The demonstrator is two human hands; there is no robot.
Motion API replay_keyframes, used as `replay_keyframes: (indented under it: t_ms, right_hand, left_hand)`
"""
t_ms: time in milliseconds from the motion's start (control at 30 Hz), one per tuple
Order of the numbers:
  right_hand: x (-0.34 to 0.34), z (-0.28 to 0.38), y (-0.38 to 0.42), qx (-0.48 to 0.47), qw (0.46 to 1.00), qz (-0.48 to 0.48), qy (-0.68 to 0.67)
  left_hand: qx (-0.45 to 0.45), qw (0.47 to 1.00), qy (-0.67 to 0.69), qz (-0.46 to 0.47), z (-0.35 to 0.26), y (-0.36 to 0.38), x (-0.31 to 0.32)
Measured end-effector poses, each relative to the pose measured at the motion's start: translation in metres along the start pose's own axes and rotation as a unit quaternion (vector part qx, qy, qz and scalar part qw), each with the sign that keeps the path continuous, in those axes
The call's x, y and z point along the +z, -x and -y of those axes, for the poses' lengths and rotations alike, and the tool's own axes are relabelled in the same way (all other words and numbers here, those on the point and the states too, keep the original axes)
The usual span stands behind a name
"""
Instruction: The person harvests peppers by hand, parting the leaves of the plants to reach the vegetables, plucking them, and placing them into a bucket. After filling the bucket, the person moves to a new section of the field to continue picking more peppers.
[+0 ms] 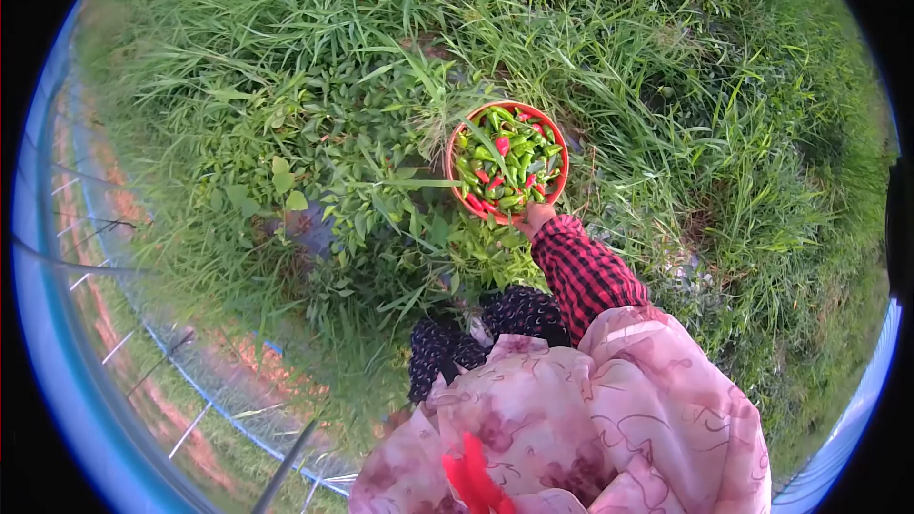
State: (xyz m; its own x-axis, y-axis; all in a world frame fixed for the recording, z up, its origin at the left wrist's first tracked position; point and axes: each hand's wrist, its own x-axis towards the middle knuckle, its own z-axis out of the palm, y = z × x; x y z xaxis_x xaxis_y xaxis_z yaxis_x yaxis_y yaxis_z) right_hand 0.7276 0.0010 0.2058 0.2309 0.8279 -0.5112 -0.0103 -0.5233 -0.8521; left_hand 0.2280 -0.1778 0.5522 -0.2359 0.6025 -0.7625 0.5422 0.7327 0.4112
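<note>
A round orange-red bucket (566,171) holds green peppers and a few red ones, filling much of the inside that I can see. My right hand (539,218), below a red-and-black checked sleeve, is closed on the bucket's near rim. The fingers are partly hidden against the rim. Inside the bucket the chili peppers (514,154) lie loose in a heap, and long grass blades cross over its left side. My left hand does not show anywhere.
Tall grass (657,86) and leafy plants (352,105) crowd around the bucket. A blue line (233,414) with poles runs along the lower left. Pink patterned cloth (562,400) and dark patterned trousers (519,309) fill the lower middle.
</note>
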Motion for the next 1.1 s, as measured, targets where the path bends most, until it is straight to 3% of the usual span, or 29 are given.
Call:
replay_keyframes:
  t_ms: [33, 67, 100, 133, 167, 200, 267, 333, 367, 433, 467, 500, 533, 567, 600, 733, 800, 867, 900, 967, 1000, 1100]
  right_hand:
    - [0.001, 0.001, 0.001, 0.012, 1.000, 0.001, -0.017]
    - [-0.002, 0.020, 0.009, -0.004, 0.991, 0.039, 0.125]
    - [-0.003, 0.062, 0.024, 0.072, 0.997, 0.015, 0.021]
    - [-0.001, 0.104, 0.038, 0.185, 0.969, -0.037, -0.158]
    - [-0.001, 0.152, 0.053, 0.274, 0.909, -0.102, -0.296]
    - [-0.005, 0.177, 0.065, 0.310, 0.877, -0.134, -0.342]
    - [-0.016, 0.199, 0.080, 0.321, 0.865, -0.132, -0.362]
    - [-0.033, 0.219, 0.100, 0.305, 0.895, -0.104, -0.309]
    - [-0.041, 0.221, 0.106, 0.301, 0.928, -0.107, -0.189]
    - [-0.062, 0.202, 0.119, 0.233, 0.962, -0.138, -0.016]
    - [-0.076, 0.193, 0.128, 0.200, 0.966, -0.148, 0.064]
    - [-0.098, 0.157, 0.130, 0.147, 0.955, -0.136, 0.220]
    - [-0.111, 0.175, 0.149, 0.194, 0.932, -0.059, 0.301]
    - [-0.114, 0.205, 0.170, 0.194, 0.887, -0.021, 0.419]
    - [-0.124, 0.198, 0.180, 0.260, 0.868, 0.009, 0.422]
    - [-0.147, 0.194, 0.217, 0.266, 0.825, 0.026, 0.498]
    - [-0.150, 0.198, 0.224, 0.273, 0.817, 0.051, 0.505]
    - [-0.163, 0.167, 0.221, 0.386, 0.750, 0.266, 0.466]
    - [-0.166, 0.155, 0.228, 0.385, 0.749, 0.269, 0.467]
    - [-0.170, 0.134, 0.245, 0.446, 0.837, 0.169, 0.269]
    - [-0.164, 0.154, 0.258, 0.443, 0.857, 0.116, 0.238]
    - [-0.170, 0.150, 0.269, 0.442, 0.851, 0.142, 0.246]
  left_hand:
    - [0.000, 1.000, 0.001, 0.000, 0.002, 0.002, 0.001]
    - [0.003, 1.000, 0.001, -0.001, 0.003, 0.002, 0.001]
    - [0.005, 1.000, 0.002, -0.001, 0.006, 0.002, 0.002]
    - [0.008, 1.000, 0.002, -0.003, 0.007, 0.003, 0.002]
    - [0.010, 1.000, 0.002, -0.002, 0.010, 0.003, 0.003]
    - [0.014, 1.000, 0.003, -0.002, 0.012, 0.004, 0.003]
    - [0.025, 1.000, 0.000, -0.002, 0.018, 0.005, 0.002]
    - [0.048, 0.999, -0.004, -0.010, 0.025, 0.005, 0.003]
    - [0.064, 0.998, -0.010, -0.016, 0.033, 0.003, 0.001]
    - [0.181, 0.979, -0.081, -0.040, 0.047, 0.002, -0.001]
    - [0.274, 0.946, -0.160, -0.060, 0.054, -0.003, -0.002]
    - [0.428, 0.842, -0.313, -0.100, 0.052, -0.007, -0.004]
    - [0.426, 0.842, -0.313, -0.104, 0.036, -0.002, -0.004]
    - [0.214, 0.971, -0.092, -0.050, 0.000, 0.013, -0.004]
    - [-0.021, 0.990, 0.141, 0.011, -0.020, 0.022, -0.004]
    - [-0.056, 0.950, 0.302, 0.059, -0.007, 0.015, -0.004]
    - [-0.030, 0.995, 0.090, 0.031, 0.018, 0.004, -0.009]
    - [-0.038, 0.999, 0.016, 0.035, 0.016, -0.004, -0.011]
    - [-0.044, 0.996, -0.060, 0.043, 0.017, -0.006, -0.011]
    - [-0.055, 0.997, -0.016, 0.047, 0.027, -0.012, -0.005]
    - [-0.062, 0.996, 0.028, 0.052, 0.033, -0.015, -0.002]
    - [-0.037, 0.991, 0.099, 0.080, 0.037, -0.025, 0.005]
